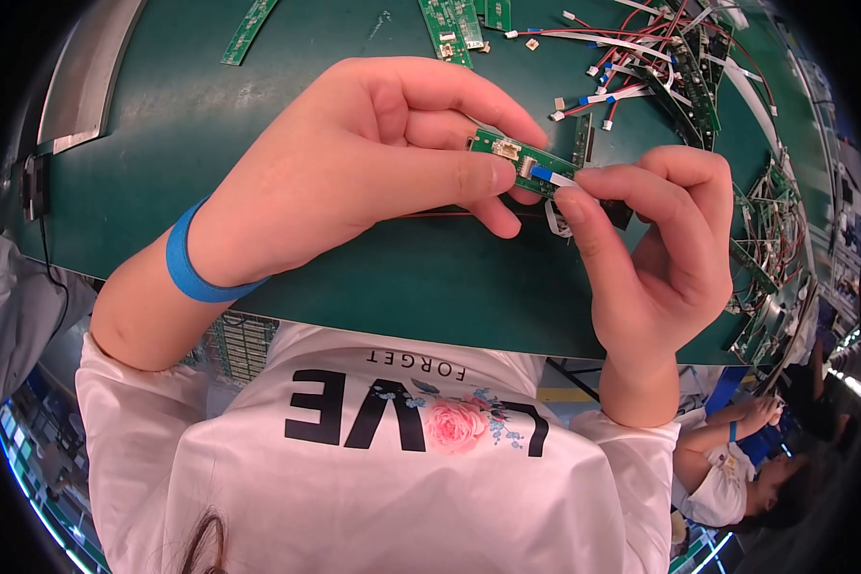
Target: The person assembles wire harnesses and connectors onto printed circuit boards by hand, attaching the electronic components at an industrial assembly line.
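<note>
My left hand (383, 158), with a blue band on its wrist, grips a small green circuit board (500, 142) between thumb and fingers above the table. White connectors sit on the board's upper face. A flat ribbon cable (543, 174), white with a blue end, lies at one of these connectors; I cannot tell whether it is fully seated. My right hand (655, 225) pinches the cable between thumb and index finger, close to the board's right end. A white loop of cable hangs below the board, partly hidden by the fingers.
On the green table (430, 287), several circuit boards (445, 29) lie at the far side. A tangle of cables and boards (651, 67) spreads at the far right, with another pile (770, 230) along the right edge. A metal plate (91, 72) stands far left. A co-worker (737, 469) is at lower right.
</note>
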